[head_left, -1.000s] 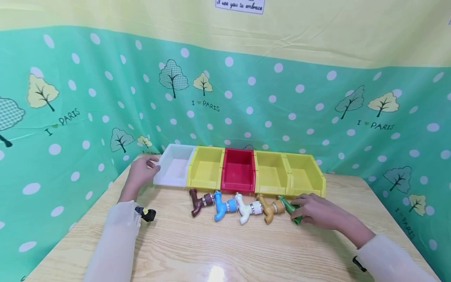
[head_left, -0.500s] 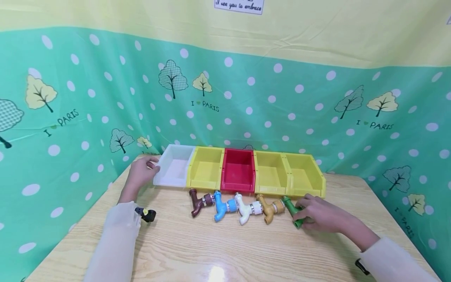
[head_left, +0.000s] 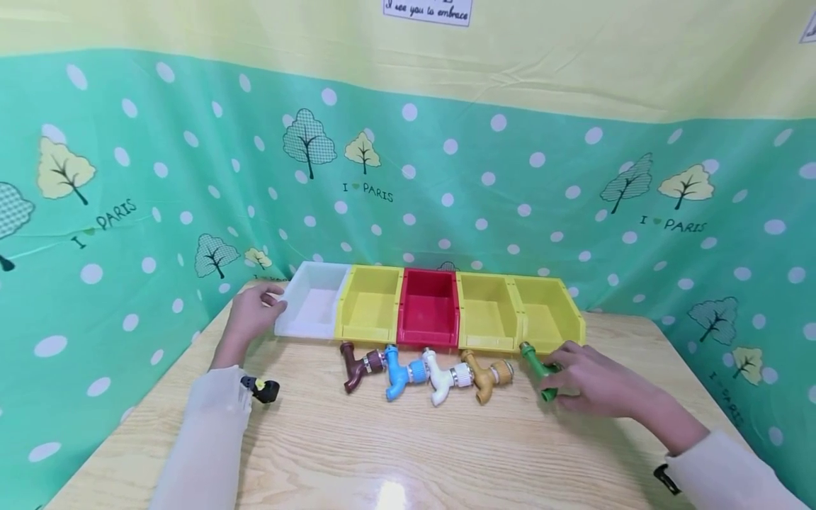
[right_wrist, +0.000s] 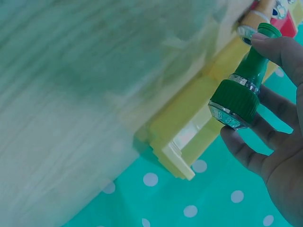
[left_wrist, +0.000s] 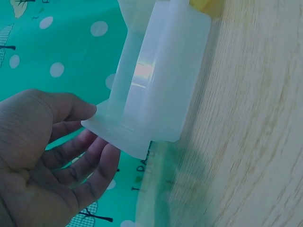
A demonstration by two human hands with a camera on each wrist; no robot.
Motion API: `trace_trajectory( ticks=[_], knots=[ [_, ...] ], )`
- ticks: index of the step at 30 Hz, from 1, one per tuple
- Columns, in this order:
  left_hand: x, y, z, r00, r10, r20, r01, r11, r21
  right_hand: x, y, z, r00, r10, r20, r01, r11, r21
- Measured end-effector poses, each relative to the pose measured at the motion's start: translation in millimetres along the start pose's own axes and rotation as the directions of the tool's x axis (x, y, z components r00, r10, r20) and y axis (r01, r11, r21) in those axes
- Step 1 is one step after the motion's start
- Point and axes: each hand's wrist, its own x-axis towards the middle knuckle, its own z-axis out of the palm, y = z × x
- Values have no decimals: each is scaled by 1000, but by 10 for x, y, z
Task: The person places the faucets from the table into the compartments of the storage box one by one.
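Note:
My left hand [head_left: 253, 310] is at the left side of a white translucent bin [head_left: 309, 312]. In the left wrist view the thumb [left_wrist: 78, 108] lies on one face of the bin's edge and the fingers curl to the other, pinching it. My right hand [head_left: 596, 379] grips a green plastic tap [right_wrist: 239, 92] between thumb and fingertips, in front of the rightmost yellow bin [head_left: 542, 312]. The tap's ribbed knob with a silver end faces the wrist camera. Left of it lie a tan tap [head_left: 487, 375], a white tap [head_left: 443, 375], a blue tap [head_left: 401, 373] and a maroon tap [head_left: 357, 366].
A red bin [head_left: 428, 312] stands mid-row, with yellow bins on both sides, all joined in one line. The wood-grain table [head_left: 357, 446] carries everything. Behind hangs a green and yellow curtain [head_left: 408, 170] with dots and trees.
My right hand has shifted right with the green tap, opening a gap between it and the tan tap. The left hand keeps its place at the white bin.

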Motion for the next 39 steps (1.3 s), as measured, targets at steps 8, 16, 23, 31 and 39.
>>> trace_trajectory(
  ticks=[8, 16, 23, 31, 39],
  knots=[
    [18, 25, -1, 1000, 23, 1, -23, 1000, -16, 36, 178, -87, 997, 10, -81, -15, 998, -63],
    [6, -6, 17, 1000, 6, 13, -5, 1000, -17, 144, 396, -169, 990, 116, -81, -121, 991, -52],
    [-24, -17, 10, 1000, -2, 10, 2, 1000, -15, 294, 615, -103, 990, 84, -110, -90, 994, -55],
    [-24, -8, -4, 1000, -2, 8, 2, 1000, -21, 441, 804, 6, 992, 122, -37, -123, 991, -55],
    [-3, -12, -11, 1000, -5, 11, 5, 1000, -22, 565, 884, 75, 985, 172, 14, -171, 985, -34]
  ],
)
